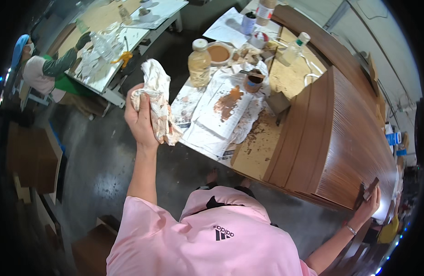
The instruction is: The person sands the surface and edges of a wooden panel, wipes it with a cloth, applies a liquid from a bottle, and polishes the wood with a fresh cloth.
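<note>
Free passage over floor left of bench; capped bottle at bench's left, cup mid-bench, brown panel stack right obstruct reach.

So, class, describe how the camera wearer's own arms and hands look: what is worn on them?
The left hand and right hand are gloveless. A silvery band circles the right wrist. Both forearms are uncovered; a loose, short pink sleeve covers the left upper arm.

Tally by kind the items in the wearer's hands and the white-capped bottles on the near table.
Cloth, in left hand: 1
Block, in right hand: 1
White-capped bottles: 2
Total: 4
</note>
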Demonstrator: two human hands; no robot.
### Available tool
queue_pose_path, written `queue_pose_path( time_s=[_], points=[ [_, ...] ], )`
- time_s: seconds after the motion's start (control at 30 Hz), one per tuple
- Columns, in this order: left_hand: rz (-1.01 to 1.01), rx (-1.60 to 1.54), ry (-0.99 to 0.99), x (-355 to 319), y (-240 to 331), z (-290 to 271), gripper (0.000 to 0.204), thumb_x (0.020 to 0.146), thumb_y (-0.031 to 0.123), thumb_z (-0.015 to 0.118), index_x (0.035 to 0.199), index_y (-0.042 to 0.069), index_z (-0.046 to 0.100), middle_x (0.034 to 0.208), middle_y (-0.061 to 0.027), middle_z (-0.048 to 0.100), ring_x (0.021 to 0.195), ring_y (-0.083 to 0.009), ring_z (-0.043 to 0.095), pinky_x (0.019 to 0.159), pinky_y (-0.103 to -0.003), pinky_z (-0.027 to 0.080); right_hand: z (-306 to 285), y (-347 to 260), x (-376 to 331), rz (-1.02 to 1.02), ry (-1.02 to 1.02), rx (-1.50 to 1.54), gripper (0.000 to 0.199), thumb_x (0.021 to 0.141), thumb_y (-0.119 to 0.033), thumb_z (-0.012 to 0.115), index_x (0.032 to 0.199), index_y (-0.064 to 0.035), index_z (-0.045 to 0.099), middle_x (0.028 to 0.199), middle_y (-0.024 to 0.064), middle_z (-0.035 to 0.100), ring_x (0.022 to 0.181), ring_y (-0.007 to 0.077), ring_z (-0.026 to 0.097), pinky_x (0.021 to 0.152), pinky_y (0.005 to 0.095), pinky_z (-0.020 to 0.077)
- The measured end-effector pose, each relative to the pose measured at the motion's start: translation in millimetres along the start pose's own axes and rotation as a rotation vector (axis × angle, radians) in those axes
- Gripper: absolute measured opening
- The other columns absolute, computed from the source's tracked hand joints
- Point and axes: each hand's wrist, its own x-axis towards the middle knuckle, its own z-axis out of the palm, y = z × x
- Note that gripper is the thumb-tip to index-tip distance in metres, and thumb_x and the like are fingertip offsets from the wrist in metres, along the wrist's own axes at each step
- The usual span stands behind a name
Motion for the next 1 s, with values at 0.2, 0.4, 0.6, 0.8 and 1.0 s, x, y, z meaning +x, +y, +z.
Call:
queue_pose_path(
  time_s=[0.2, 0.4, 0.6, 0.8, 1.0],
  points=[
    [0.342, 0.285, 0.083, 6, 25, -38, 0.030, 0.102, 0.021, 0.045, 0.113, -0.006, 0.052, 0.097, -0.0132, 0.060, 0.079, -0.0165, 0.062, 0.065, -0.029, 0.053, -17, 11, 10, -0.049, -0.084, -0.051, 0.029, 0.096, -0.016, 0.059, 0.117, 0.0039, 0.060, 0.098, 0.0070, 0.062, 0.087, 0.0131, 0.056, 0.079, 0.0273, 0.0441],
    [0.450, 0.542, 0.280, 22, -59, -107, 0.038, 0.102, 0.028, 0.046, 0.121, -0.005, 0.049, 0.117, -0.0158, 0.056, 0.105, -0.0238, 0.057, 0.092, -0.038, 0.046, -24, 23, 17, -0.163, -0.014, -0.201, 0.028, 0.096, -0.017, 0.059, 0.116, 0.0037, 0.060, 0.095, 0.0060, 0.061, 0.086, 0.0120, 0.055, 0.078, 0.0275, 0.0433],
    [-0.436, 1.125, 0.252, -45, -212, -189, 0.062, 0.097, 0.032, 0.053, 0.144, -0.005, 0.035, 0.148, -0.0290, 0.034, 0.135, -0.0438, 0.036, 0.110, -0.044, 0.031, -21, 16, 14, -0.146, -0.064, -0.205, 0.027, 0.096, -0.017, 0.059, 0.114, 0.0027, 0.060, 0.092, 0.0044, 0.060, 0.085, 0.0114, 0.054, 0.079, 0.0265, 0.0422],
    [-0.776, 1.016, 0.014, -151, -252, -195, 0.046, 0.092, 0.027, 0.061, 0.124, -0.006, 0.058, 0.123, -0.0278, 0.060, 0.117, -0.0398, 0.057, 0.099, -0.042, 0.044, -25, 17, 17, -0.138, -0.051, -0.208, 0.026, 0.097, -0.017, 0.059, 0.113, 0.0024, 0.062, 0.094, 0.0055, 0.060, 0.085, 0.0120, 0.054, 0.079, 0.0262, 0.0433],
    [-0.888, 1.035, -0.361, -189, -267, -166, 0.033, 0.088, 0.029, 0.062, 0.106, 0.002, 0.070, 0.104, -0.0244, 0.067, 0.104, -0.0386, 0.063, 0.089, -0.043, 0.049, -9, 8, 8, -0.548, -0.141, -0.741, 0.029, 0.095, -0.013, 0.059, 0.119, 0.0043, 0.063, 0.104, 0.0094, 0.065, 0.096, 0.0153, 0.060, 0.083, 0.0267, 0.0469]
  ],
)
